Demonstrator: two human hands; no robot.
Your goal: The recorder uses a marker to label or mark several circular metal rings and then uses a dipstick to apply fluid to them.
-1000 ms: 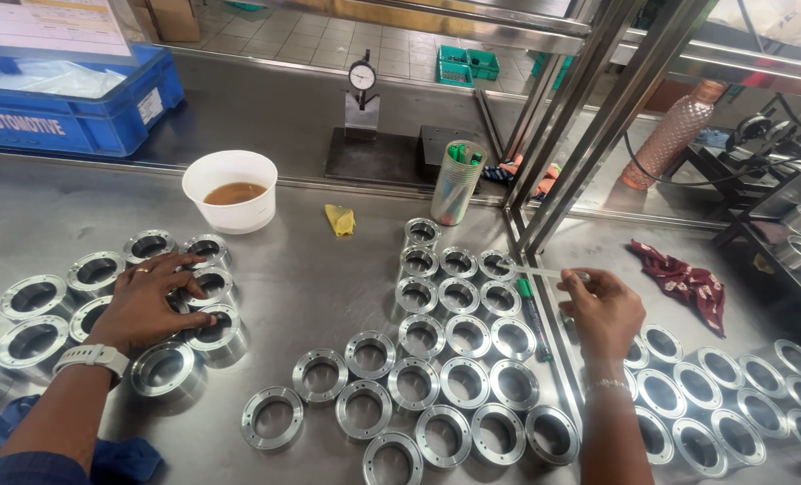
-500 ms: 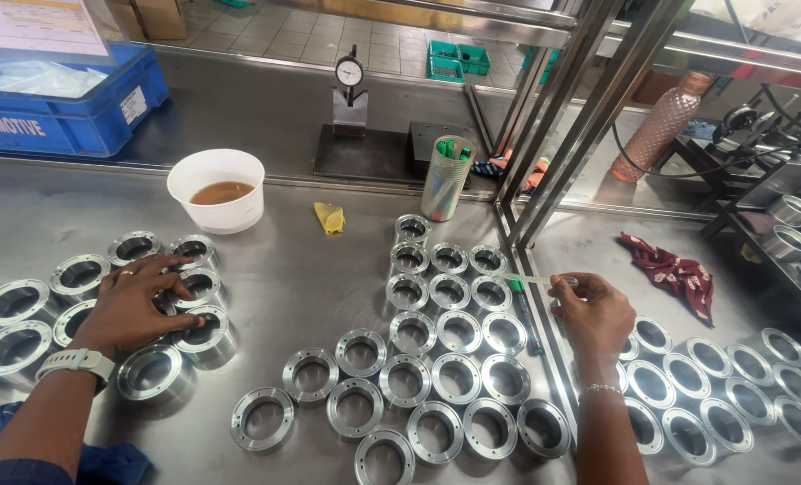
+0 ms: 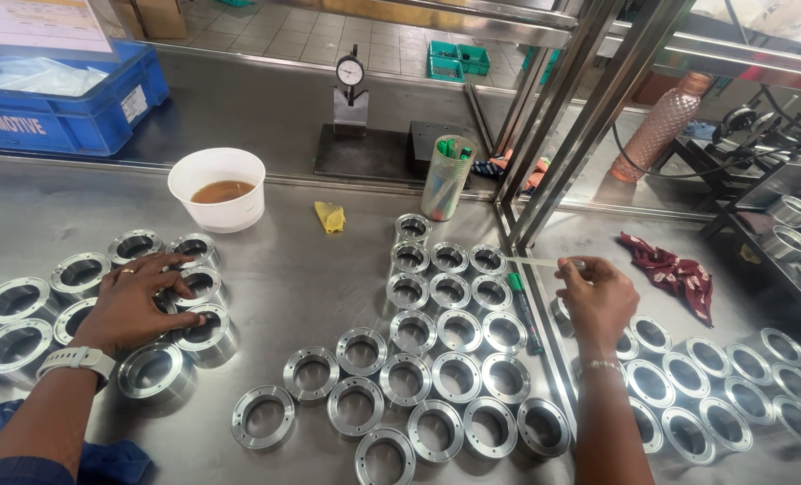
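Two hands worked: the left hand (image 3: 131,305) lay spread flat on rings (image 3: 205,330) on the tabletop (image 3: 311,269); the right hand (image 3: 601,296) pinched a thin stick (image 3: 544,262) above more rings.

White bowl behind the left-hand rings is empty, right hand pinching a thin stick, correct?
Not quite. The head view shows the white bowl holds brown liquid, not empty. It does sit behind the rings by the left hand, and the right hand pinches a thin stick.
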